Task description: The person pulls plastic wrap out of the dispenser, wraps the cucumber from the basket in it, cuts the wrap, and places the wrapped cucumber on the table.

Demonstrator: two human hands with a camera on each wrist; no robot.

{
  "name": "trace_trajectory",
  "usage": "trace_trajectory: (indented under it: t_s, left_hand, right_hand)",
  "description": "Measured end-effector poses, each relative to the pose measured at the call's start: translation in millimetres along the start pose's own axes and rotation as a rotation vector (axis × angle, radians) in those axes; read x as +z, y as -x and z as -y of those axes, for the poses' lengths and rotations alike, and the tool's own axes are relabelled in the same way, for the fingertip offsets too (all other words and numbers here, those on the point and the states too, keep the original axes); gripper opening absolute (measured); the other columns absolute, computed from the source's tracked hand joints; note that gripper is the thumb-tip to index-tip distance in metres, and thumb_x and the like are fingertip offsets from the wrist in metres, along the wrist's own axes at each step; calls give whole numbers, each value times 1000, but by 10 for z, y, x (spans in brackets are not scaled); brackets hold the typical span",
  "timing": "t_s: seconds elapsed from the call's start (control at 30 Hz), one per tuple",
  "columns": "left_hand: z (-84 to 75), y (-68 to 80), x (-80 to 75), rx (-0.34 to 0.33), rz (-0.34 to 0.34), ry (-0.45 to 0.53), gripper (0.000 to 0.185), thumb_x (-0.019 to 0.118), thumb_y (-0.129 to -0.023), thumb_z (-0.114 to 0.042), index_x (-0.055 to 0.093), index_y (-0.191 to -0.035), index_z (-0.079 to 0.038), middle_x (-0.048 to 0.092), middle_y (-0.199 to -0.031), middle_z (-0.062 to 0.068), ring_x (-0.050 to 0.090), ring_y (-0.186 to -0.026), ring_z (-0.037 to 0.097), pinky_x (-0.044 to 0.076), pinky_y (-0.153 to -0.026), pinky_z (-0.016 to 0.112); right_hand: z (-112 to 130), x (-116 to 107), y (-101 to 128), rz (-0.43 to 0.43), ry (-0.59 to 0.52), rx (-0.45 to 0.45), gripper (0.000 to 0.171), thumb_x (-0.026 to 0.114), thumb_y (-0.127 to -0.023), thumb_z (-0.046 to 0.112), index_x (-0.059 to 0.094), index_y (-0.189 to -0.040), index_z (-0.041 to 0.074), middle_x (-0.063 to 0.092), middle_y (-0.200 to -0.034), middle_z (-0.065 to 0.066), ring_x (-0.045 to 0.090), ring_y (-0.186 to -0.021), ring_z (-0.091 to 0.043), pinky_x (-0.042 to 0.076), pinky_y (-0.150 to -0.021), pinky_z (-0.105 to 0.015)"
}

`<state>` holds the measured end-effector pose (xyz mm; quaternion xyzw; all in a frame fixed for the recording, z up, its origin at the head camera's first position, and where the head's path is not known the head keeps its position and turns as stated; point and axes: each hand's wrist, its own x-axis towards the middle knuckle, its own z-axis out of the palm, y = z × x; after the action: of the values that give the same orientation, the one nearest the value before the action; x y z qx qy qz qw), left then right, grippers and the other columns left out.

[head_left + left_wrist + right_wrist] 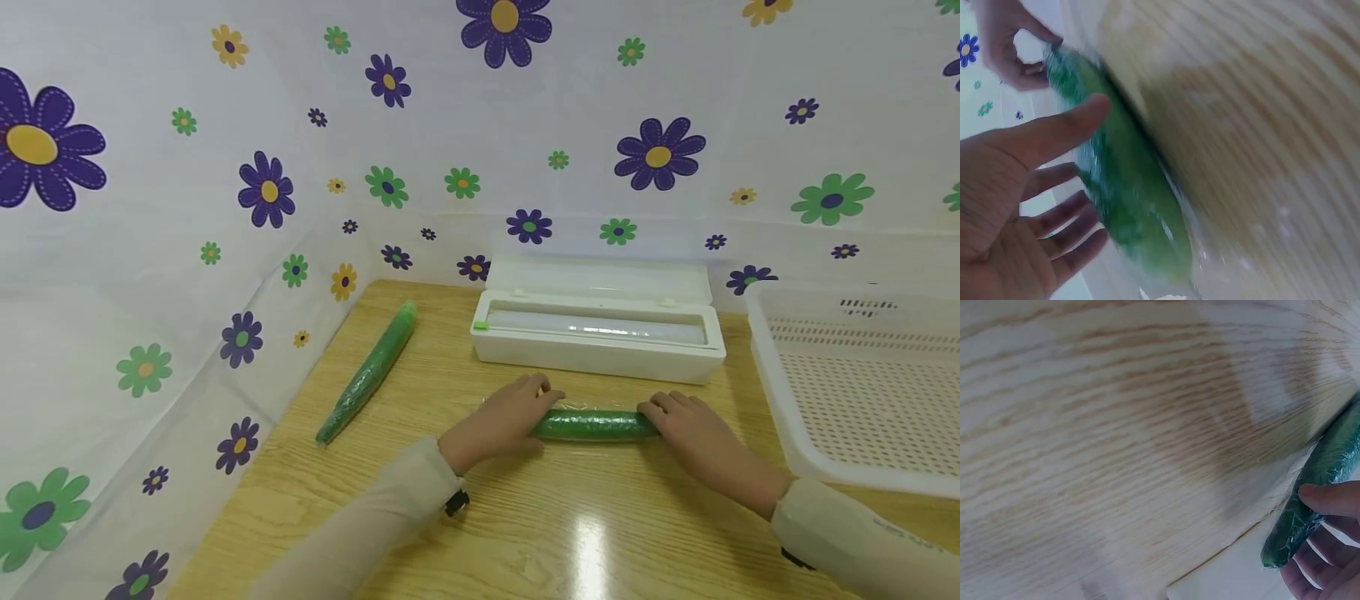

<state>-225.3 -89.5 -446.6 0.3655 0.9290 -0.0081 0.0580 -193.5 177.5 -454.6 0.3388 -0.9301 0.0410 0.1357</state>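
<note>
Both hands point(498, 421) point(693, 433) loosely cupping the film-wrapped cucumber point(592, 425) at its ends on the bench point(525, 517); likely firm, slippery.

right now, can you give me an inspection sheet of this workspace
surface: wooden table, glare patch near the front edge
job's things: cucumber under clear film, lying flat in front of the wrap dispenser, whose lid is up
clutter: second wrapped cucumber at the left; white basket at the right
hands: left hand and right hand each on one end of the cucumber
cables: nothing seen
surroundings: flowered sheet behind and at the left
</note>
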Motion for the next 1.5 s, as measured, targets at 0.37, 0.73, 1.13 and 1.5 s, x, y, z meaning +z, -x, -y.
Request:
trace_trajectory:
  t_s: [0.37, 0.73, 1.13, 1.5]
  left_hand:
    - [-186, -173, -20, 57, -77, -216, 30, 63, -90, -13, 54, -119, -12, 59, -106, 1, 58, -90, 12, 49, -68, 17]
    - [-117, -278, -32, -23, 71, -79, 38, 53, -95, -10, 50, -133, -12, 59, -125, 3, 58, -113, 16, 49, -94, 25]
    - [-92, -331, -2, -51, 137, -39, 49, 53, -93, -6, 41, -141, -8, 54, -135, 6, 54, -122, 18, 44, -102, 28]
    - [-104, -324, 2, -25, 77, -32, 42, 60, -91, -26, 51, -129, -9, 62, -120, 3, 61, -106, 15, 50, -91, 27]
  right_hand:
    - [-30, -17, 1, 32, 12, 15, 34, 71, -76, -5, 59, -108, -3, 67, -99, -16, 64, -91, -30, 53, -75, -44]
    - [-129, 22, -37, 2, -18, 55, 28, 72, -73, -7, 62, -99, -6, 65, -94, -18, 64, -85, -31, 54, -73, -43]
    - [-130, 2, -32, 110, 8, 106, 33, 68, -79, 1, 61, -111, -6, 63, -102, -18, 61, -98, -36, 50, -79, -51]
    - [-127, -25, -27, 90, 1, 87, 28, 69, -79, 0, 62, -105, -6, 63, -98, -16, 62, -93, -34, 51, -76, -49]
